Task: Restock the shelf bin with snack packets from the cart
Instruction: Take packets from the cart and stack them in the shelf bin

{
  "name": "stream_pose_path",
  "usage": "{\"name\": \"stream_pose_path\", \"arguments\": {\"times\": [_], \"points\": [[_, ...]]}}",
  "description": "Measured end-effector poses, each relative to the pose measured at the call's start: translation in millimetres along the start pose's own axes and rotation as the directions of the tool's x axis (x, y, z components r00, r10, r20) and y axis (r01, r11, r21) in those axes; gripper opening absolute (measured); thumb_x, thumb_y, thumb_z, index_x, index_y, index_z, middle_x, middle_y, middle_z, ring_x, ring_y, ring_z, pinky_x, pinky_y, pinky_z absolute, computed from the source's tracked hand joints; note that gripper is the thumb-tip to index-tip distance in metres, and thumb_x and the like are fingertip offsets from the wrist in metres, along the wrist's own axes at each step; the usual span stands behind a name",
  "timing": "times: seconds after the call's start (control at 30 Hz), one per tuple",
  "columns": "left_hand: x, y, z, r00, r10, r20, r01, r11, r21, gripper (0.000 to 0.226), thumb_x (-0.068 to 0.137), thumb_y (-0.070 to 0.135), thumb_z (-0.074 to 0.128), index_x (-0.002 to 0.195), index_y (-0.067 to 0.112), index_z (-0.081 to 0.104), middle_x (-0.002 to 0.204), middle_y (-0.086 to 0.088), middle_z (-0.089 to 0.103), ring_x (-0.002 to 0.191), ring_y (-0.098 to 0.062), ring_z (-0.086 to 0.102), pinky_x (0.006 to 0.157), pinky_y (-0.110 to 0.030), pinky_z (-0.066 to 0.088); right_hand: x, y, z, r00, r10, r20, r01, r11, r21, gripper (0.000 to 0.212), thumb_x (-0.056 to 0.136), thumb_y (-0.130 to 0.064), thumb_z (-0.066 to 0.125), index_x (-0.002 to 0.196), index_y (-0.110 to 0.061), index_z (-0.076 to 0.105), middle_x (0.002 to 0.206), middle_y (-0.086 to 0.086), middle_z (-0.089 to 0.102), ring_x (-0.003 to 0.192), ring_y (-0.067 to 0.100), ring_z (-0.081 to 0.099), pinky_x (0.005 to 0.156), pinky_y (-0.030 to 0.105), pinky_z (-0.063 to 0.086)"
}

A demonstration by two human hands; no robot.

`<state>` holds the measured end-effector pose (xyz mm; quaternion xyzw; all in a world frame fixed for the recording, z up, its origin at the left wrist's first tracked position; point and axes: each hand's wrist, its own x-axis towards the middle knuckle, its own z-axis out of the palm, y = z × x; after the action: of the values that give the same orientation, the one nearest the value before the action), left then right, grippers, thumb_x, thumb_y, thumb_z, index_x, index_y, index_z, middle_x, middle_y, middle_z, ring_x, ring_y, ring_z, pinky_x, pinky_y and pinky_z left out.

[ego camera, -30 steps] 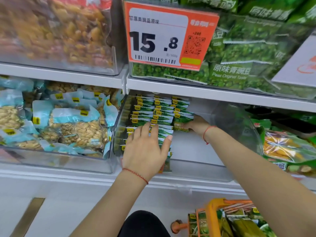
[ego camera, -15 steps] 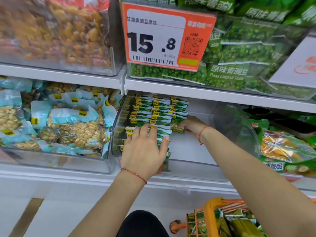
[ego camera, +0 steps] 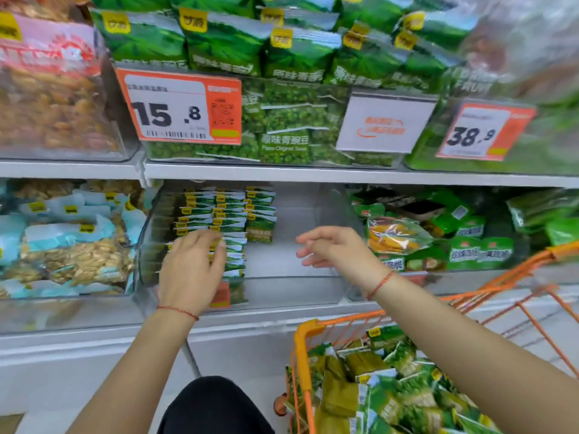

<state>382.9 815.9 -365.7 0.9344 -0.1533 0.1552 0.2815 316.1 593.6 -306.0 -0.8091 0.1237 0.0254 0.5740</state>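
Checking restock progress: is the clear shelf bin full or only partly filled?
Partly filled: green snack packets stand in rows on the clear bin's left side; its right side is bare.

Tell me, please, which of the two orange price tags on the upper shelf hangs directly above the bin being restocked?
The 15.8 price tag, left of the blank white card; the 38.9 tag hangs further right.

shelving: white shelves | price tags (orange-edged) | floor: pale

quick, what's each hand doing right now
Left hand: open, fingers resting flat on the packets in the bin.
Right hand: open, holding nothing.
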Motion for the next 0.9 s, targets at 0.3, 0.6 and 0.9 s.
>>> {"name": "stream_pose_path", "arguments": {"times": [0.3, 0.6, 0.9], "points": [[-72, 126, -19, 0.858, 0.322, 0.399, -0.134, 0.892, -0.432, 0.019, 0.094, 0.024, 0.054, 0.110, 0.028, 0.064, 0.089, 0.015, 0.067, 0.078, 0.000, 0.061, 0.070, -0.006, 0.043, -126, 74, -107, 0.999, 0.002, -0.033, -0.019, 0.848, -0.530, 0.013, 0.092, -0.022, 0.058, 0.090, -0.033, 0.065, 0.087, -0.007, 0.070, 0.077, 0.005, 0.066, 0.076, 0.027, 0.054], [-118, 179, 45, 0.570, 0.311, 0.761, -0.518, 0.854, 0.039, 0.026, 0.092, 0.029, 0.053, 0.117, 0.020, 0.054, 0.122, -0.005, 0.056, 0.112, -0.025, 0.054, 0.083, -0.033, 0.044, -184, 128, -122, 0.923, 0.313, 0.224, -0.027, 0.633, -0.774, 0.032, 0.077, -0.032, 0.076, 0.105, -0.025, 0.063, 0.092, -0.013, 0.061, 0.082, 0.003, 0.055, 0.070, 0.017, 0.044], [-132, 180, 63, 0.538, 0.316, 0.781, -0.535, 0.845, 0.027, 0.049, 0.084, 0.042, 0.065, 0.124, 0.023, 0.045, 0.133, 0.000, 0.040, 0.123, -0.020, 0.037, 0.097, -0.032, 0.036, -189, 152, -109, 0.950, 0.207, 0.234, 0.075, 0.576, -0.814, 0.027, 0.078, -0.039, 0.074, 0.095, -0.024, 0.058, 0.102, -0.004, 0.059, 0.094, 0.015, 0.052, 0.080, 0.031, 0.046]]}}
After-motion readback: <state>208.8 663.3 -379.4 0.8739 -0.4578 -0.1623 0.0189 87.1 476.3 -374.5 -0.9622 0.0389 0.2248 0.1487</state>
